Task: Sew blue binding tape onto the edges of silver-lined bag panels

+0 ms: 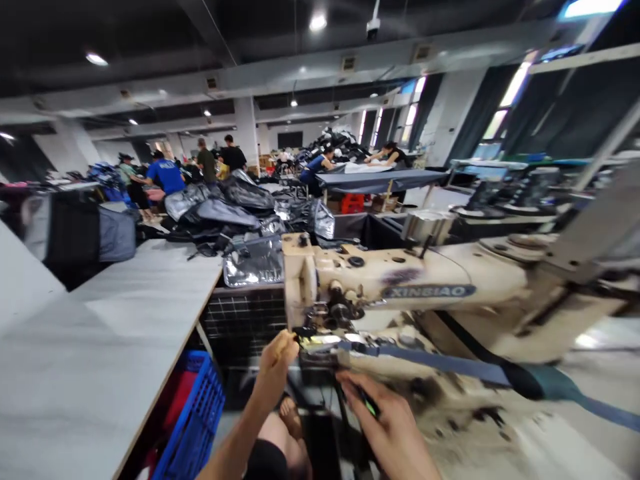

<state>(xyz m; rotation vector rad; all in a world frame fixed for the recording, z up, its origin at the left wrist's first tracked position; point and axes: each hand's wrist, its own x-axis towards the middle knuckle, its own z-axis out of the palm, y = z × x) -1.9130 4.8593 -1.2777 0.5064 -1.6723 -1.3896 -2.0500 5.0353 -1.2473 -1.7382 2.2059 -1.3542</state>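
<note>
A cream sewing machine [370, 280] marked XINBIAO stands in front of me. A blue-grey fabric strip [440, 360] runs from the right into the area under its head, with a dark stretch near the table's right side. My left hand [277, 363] is closed in a pinch just left of the needle area, beside a small black piece [304, 331]; what lies between its fingers is too small to name. Below the machine's arm, my right hand [383, 420] curls round a small dark tool with a bright green edge [370, 403], mostly hidden by the fingers.
To the left is a pale worktable [100, 340], with a blue plastic crate [193, 413] beneath its edge. Beyond the machine lies a heap of black and silver bags [240, 207]. Several people work farther back, around a cloth-covered table [380, 178].
</note>
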